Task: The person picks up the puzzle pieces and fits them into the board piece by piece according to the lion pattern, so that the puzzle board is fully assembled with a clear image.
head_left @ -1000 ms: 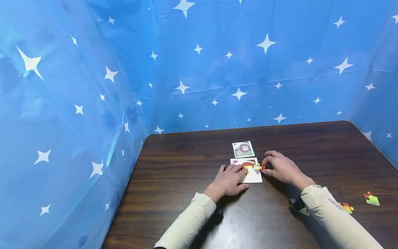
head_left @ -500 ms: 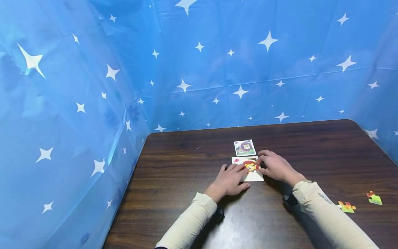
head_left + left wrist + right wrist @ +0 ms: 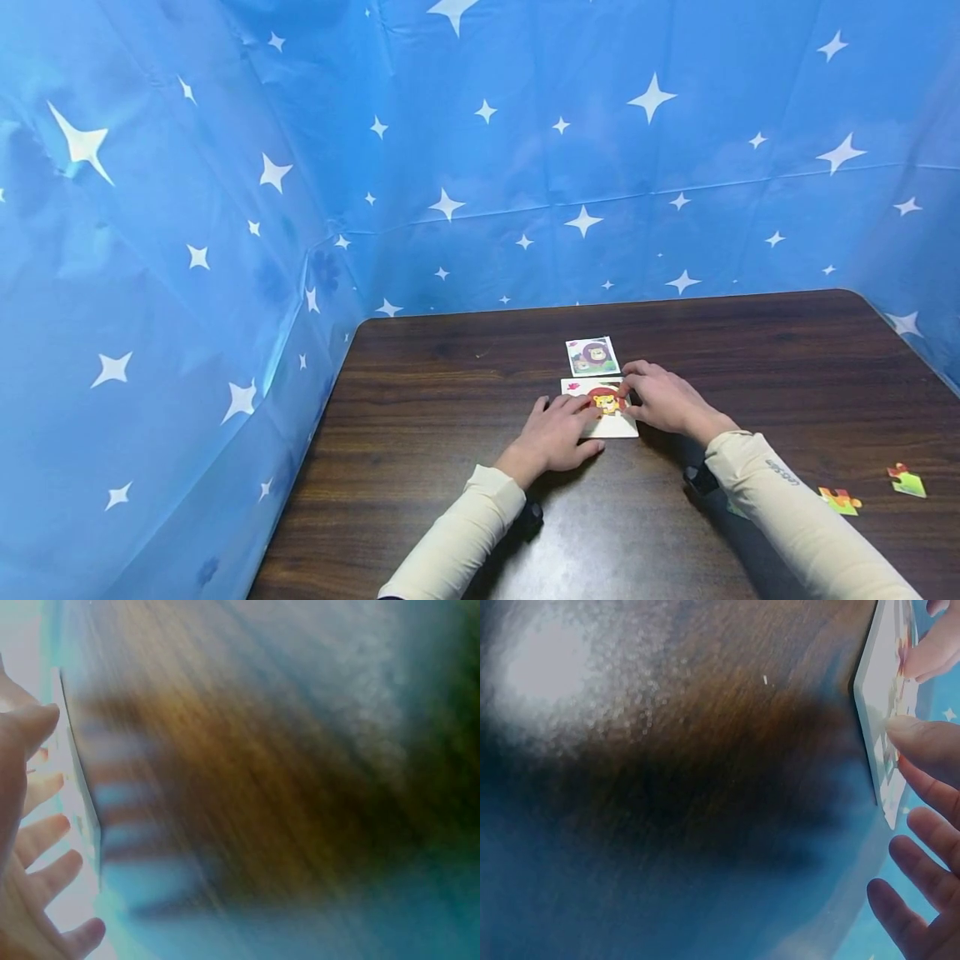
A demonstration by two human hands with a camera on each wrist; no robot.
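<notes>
Nearest my camera, two cream sleeves [image 3: 457,533] run in across the dark wood-grain table [image 3: 420,375]. Beside the right one lie loose jigsaw pieces: a green, orange and red cardboard piece [image 3: 841,501] near it, and a lime-green piece with a red-orange knobbed end [image 3: 907,481] farther right. A pale green scrap [image 3: 735,507] peeks out from under that sleeve's edge; perhaps a third piece, I can't be sure.

Up to the hands now. The left hand [image 3: 551,433] has its fingers extended, tips resting on the flat white rectangular board [image 3: 609,429]; that grip is released, just steadying, I'd judge. Over on the right hand [image 3: 666,402], thumb and forefinger meet the board's right side, other fingers spread loosely clear. Whether this grip pinches a piece or only presses one down, I can't tell.

On the board itself, between the two hands, sits a yellow lion face with red mane [image 3: 606,402]. So the face looks to be in place; fingers cover the rest, and I can't count the pieces fitted. The lower part I can see is plain white, so I'd call this partly built, with at least the two loose pieces left to fit.

Just beyond, the small square printed lion card [image 3: 592,356] lies flat, likely the reference. Behind everything: a blue curtain with white stars [image 3: 487,167].
</notes>
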